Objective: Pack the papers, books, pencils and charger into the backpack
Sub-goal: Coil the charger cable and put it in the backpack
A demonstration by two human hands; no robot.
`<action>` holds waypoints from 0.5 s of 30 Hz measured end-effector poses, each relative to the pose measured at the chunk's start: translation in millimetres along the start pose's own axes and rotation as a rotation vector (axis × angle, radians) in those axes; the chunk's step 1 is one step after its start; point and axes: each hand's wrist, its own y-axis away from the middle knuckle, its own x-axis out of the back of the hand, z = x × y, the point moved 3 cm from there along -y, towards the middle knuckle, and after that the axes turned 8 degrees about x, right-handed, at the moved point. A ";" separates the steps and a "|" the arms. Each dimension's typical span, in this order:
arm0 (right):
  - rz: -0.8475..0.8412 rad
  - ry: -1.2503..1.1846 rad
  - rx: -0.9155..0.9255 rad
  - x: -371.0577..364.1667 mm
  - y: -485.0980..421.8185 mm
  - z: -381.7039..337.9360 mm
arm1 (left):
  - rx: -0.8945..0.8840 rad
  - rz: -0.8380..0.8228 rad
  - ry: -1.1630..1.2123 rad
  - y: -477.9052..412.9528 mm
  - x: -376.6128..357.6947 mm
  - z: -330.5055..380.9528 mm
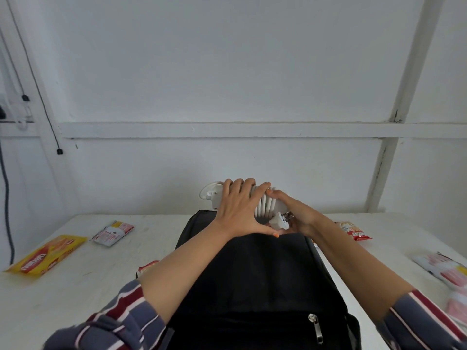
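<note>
A black backpack (255, 279) lies flat on the white table (75, 294), its top end away from me. Above that far end I hold a white charger (265, 205) with its cable coiled in loops and a two-pin plug (280, 221) hanging down. My left hand (237, 210) wraps over the coil from the left, fingers curled over its top. My right hand (295, 215) grips the bundle from the right, fingers on the loops. No papers, books or pencils are visible.
Snack packets lie on the table: a yellow one (48, 256) and a red-white one (112, 232) at left, a red one (353, 231) and pale ones (444, 271) at right. A zipper pull (316, 327) shows near me. Cables hang on the left wall.
</note>
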 end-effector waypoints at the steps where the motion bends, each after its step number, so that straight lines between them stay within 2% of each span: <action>1: -0.003 0.004 0.014 0.5 0.2 -0.9 | 0.002 0.010 -0.003 -0.2 -0.2 0.9; 6: -0.020 0.022 0.071 3.0 1.1 -3.7 | -0.024 0.097 -0.008 -2.6 0.1 1.8; 15: -0.197 -0.077 0.091 8.2 -0.5 -3.6 | -0.077 0.263 0.006 -1.4 2.1 0.4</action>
